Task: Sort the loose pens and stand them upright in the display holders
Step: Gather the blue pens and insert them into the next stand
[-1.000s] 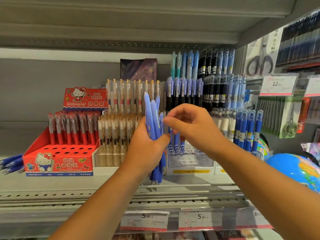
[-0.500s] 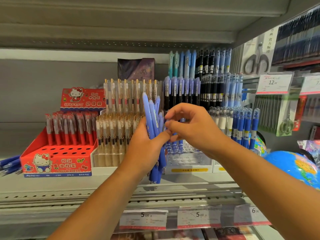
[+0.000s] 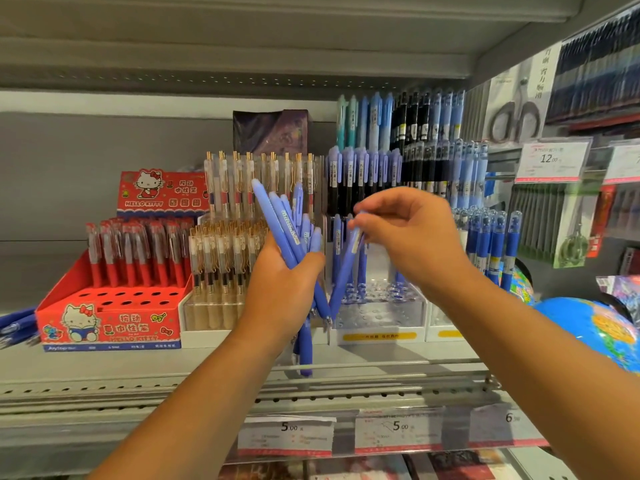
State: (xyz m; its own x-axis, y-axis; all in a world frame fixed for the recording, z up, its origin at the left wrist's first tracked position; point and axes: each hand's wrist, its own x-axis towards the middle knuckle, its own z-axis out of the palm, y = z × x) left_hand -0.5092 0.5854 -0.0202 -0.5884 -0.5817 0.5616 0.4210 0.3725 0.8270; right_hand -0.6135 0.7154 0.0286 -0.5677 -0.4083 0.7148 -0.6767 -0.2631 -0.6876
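Observation:
My left hand (image 3: 282, 289) grips a bundle of several periwinkle-blue pens (image 3: 282, 225), tips down, in front of the shelf. My right hand (image 3: 412, 237) pinches the top of a single blue pen (image 3: 344, 268), which slants down with its tip near the front of the clear tiered display holder (image 3: 379, 315). That holder has a few blue pens standing in its lower row and full rows of blue and black pens behind. The single pen hangs just right of the bundle, apart from it.
A red Hello Kitty box (image 3: 110, 320) with red pens stands at left, a holder of clear gold-clipped pens (image 3: 221, 258) next to it. Loose blue pens (image 3: 14, 323) lie at the far left. A globe (image 3: 588, 327) sits at right. Price tags (image 3: 285, 434) line the shelf edge.
My right hand has drawn one pen out of the bundle and moved right and slightly up with it. The left hand stays put with the remaining pens.

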